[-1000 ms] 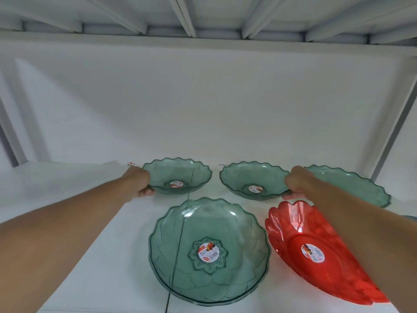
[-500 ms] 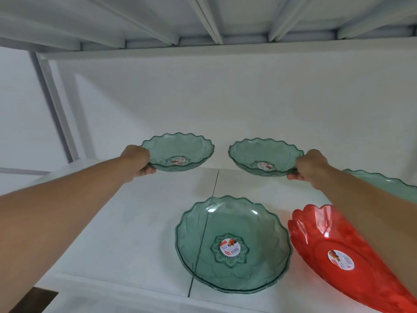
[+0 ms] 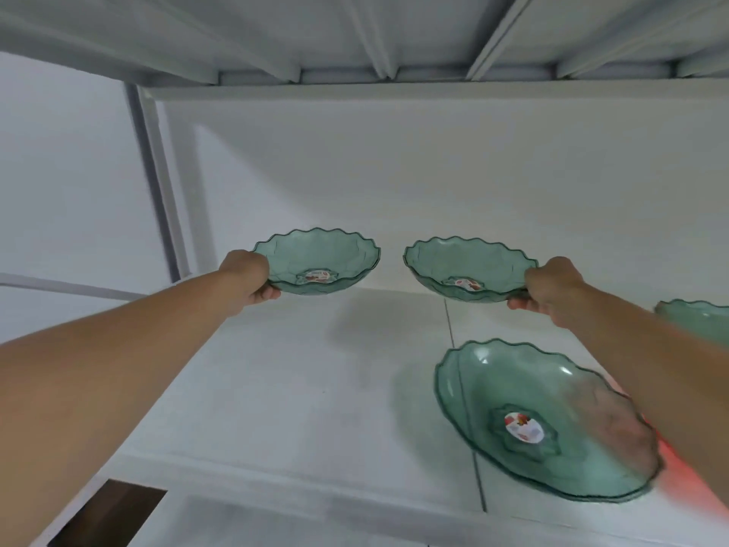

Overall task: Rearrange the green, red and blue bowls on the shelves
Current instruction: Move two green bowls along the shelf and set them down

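My left hand (image 3: pixel 250 280) grips the left rim of a small green scalloped bowl (image 3: pixel 323 256), held in the air above the white shelf (image 3: pixel 300 388). My right hand (image 3: pixel 552 288) grips the right rim of a second small green bowl (image 3: pixel 465 262), also lifted, level with the first. A large green bowl (image 3: pixel 524 412) with a round sticker lies on the shelf at the front right, partly crossed by my right forearm. Another green bowl (image 3: pixel 698 319) shows at the right edge. Only a red glow (image 3: pixel 666 463) of the red bowl shows behind my right arm.
The underside of the upper shelf (image 3: pixel 355 37) hangs close overhead. A grey upright post (image 3: pixel 157 183) stands at the back left. A seam runs through the shelf board near the large bowl. Dark floor (image 3: pixel 106 515) shows below the shelf's front-left edge.
Both hands have lifted their small green bowls off the shelf and raised them. The view has swung left, so the large green and red bowls now sit further right.
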